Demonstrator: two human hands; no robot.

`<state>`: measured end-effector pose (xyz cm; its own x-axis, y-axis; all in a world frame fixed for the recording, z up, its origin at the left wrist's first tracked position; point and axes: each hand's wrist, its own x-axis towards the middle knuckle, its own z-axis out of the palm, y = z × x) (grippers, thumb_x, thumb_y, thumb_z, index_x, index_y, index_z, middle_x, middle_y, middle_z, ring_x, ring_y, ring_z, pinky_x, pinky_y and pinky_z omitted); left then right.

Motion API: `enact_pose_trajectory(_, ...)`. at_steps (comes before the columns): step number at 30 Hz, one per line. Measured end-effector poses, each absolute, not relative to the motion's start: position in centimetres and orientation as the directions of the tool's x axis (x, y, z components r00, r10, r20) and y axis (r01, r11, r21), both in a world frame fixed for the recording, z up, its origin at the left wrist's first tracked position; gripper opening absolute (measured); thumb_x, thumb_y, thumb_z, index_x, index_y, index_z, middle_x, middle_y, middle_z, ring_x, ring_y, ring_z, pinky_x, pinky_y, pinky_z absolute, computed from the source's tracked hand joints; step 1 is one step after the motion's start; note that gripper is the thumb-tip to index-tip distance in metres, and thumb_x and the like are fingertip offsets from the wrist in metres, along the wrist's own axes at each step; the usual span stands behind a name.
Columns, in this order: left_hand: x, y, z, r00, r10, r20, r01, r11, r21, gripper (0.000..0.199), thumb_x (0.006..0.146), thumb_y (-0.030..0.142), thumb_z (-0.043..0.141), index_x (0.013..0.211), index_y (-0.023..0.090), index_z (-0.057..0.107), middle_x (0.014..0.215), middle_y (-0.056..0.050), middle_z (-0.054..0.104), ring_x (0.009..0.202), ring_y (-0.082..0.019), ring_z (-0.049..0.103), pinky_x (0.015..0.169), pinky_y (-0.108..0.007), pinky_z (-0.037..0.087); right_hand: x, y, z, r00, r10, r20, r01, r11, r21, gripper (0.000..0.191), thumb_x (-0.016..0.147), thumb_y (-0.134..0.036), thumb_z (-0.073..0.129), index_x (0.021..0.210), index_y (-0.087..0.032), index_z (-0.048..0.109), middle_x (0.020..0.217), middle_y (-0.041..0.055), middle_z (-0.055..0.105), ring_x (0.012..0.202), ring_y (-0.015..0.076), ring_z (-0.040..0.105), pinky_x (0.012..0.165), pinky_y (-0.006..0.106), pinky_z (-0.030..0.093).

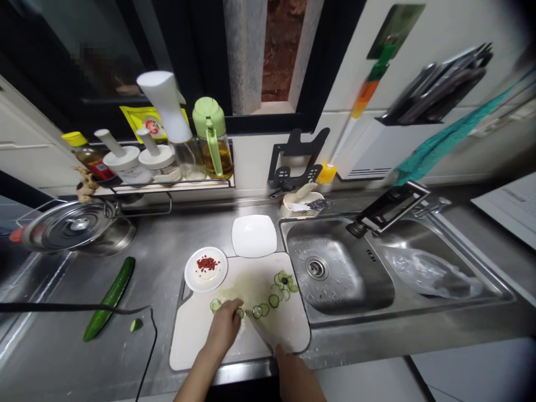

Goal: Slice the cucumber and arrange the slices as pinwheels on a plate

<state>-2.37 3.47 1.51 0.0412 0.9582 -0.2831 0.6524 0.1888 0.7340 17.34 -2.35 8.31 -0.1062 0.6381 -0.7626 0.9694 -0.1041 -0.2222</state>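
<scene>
On the white cutting board (192,340), my left hand (228,324) is curled with its fingertips at the cucumber slices near the middle; whatever lies under the fingers is hidden. My right hand (288,363) grips a knife (260,330) at the board's front edge, its blade pointing up and left toward my left hand. Thin cucumber slices (273,301) run in a line to the right, with a small cluster (285,281) near the board's right edge. One slice (215,305) lies just left of my left hand.
A round plate with red bits (206,283) overlaps the board's upper left; a square white plate (254,236) sits behind. A whole cucumber (109,298), a cut end (136,324) and a black cable (154,324) are left. The sink (335,268) is right.
</scene>
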Motion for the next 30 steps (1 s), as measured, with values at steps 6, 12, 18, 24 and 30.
enact_pose_trajectory(6,-1.86,3.63,1.79,-0.059,0.944,-0.324,0.712,0.267,0.65,0.018,0.068,0.005,0.054,0.076,0.017,0.064,0.068,0.001,0.059,0.063,-0.012,0.054,0.062,-0.021,0.039,17.34,-2.21,8.36,-0.102,0.637,-0.764,0.972,-0.101,-0.214,0.05,0.079,-0.01,0.039,0.125,-0.021,0.055,0.104,0.0151,0.071,0.1,0.0268,0.065,0.077,0.033,0.047)
enact_pose_trajectory(12,-2.07,3.54,1.77,-0.023,0.949,-0.316,0.659,0.252,0.709,0.013,0.074,0.012,0.051,0.07,0.019,0.06,0.064,0.003,0.057,0.062,-0.012,0.052,0.06,-0.02,0.036,17.57,-2.13,8.37,-0.107,0.636,-0.764,0.971,-0.097,-0.217,0.055,0.077,-0.009,0.038,0.129,-0.019,0.053,0.109,0.016,0.069,0.102,0.0271,0.064,0.081,0.034,0.048)
enact_pose_trajectory(18,-2.37,3.42,1.65,0.029,0.975,-0.221,0.611,0.158,0.776,0.023,0.077,0.015,0.049,0.085,0.021,0.069,0.08,-0.003,0.069,0.08,-0.016,0.062,0.077,-0.026,0.045,17.63,-2.08,8.55,-0.09,0.634,-0.768,0.972,-0.113,-0.207,0.052,0.08,-0.007,0.036,0.126,-0.021,0.056,0.103,0.0145,0.071,0.097,0.0264,0.066,0.078,0.033,0.049)
enact_pose_trajectory(24,-2.2,3.51,2.0,-0.156,0.909,-0.388,0.63,0.393,0.669,0.017,0.077,0.016,0.052,0.084,0.02,0.067,0.065,0.002,0.065,0.062,-0.012,0.059,0.064,-0.021,0.041,17.52,-1.98,8.67,-0.09,0.642,-0.761,0.971,-0.113,-0.21,0.052,0.081,-0.008,0.038,0.128,-0.022,0.056,0.108,0.015,0.07,0.101,0.0278,0.065,0.081,0.034,0.048)
enact_pose_trajectory(30,-2.27,3.55,2.03,-0.21,0.902,-0.378,0.677,0.413,0.609,0.019,0.08,0.016,0.051,0.064,0.02,0.06,0.059,0.004,0.06,0.058,-0.01,0.056,0.06,-0.019,0.034,17.01,-2.01,8.42,-0.099,0.641,-0.761,0.971,-0.104,-0.214,0.054,0.082,-0.007,0.032,0.129,-0.02,0.054,0.107,0.0154,0.069,0.102,0.0272,0.064,0.081,0.035,0.048)
